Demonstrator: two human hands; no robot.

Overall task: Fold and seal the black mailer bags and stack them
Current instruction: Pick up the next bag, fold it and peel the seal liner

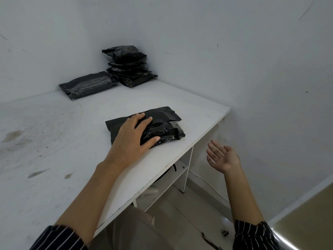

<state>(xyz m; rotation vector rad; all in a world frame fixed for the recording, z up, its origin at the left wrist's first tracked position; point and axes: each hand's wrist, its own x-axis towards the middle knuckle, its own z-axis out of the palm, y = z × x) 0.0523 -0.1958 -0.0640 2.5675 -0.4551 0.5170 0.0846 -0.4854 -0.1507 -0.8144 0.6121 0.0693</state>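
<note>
While a flat mailer (88,83) and the stack (129,65) sit by the back wall, the left hand (133,136) presses with flat, spread fingers on a stuffed black bag (165,127) near the table (207,123) edge. The film looks soft, slick and probably light, so pinch its flap edge. The right hand (223,157) hovers, fingers apart and empty.

One near mailer bag (165,130), one far bag (88,84), one corner stack (129,67) (perhaps five bags)

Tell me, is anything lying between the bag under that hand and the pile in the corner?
Nothing visible does. Bare table separates the bag, which the left hand rests on, from the stack. One flat mailer lies just left of the stack, off the straight path.
</note>
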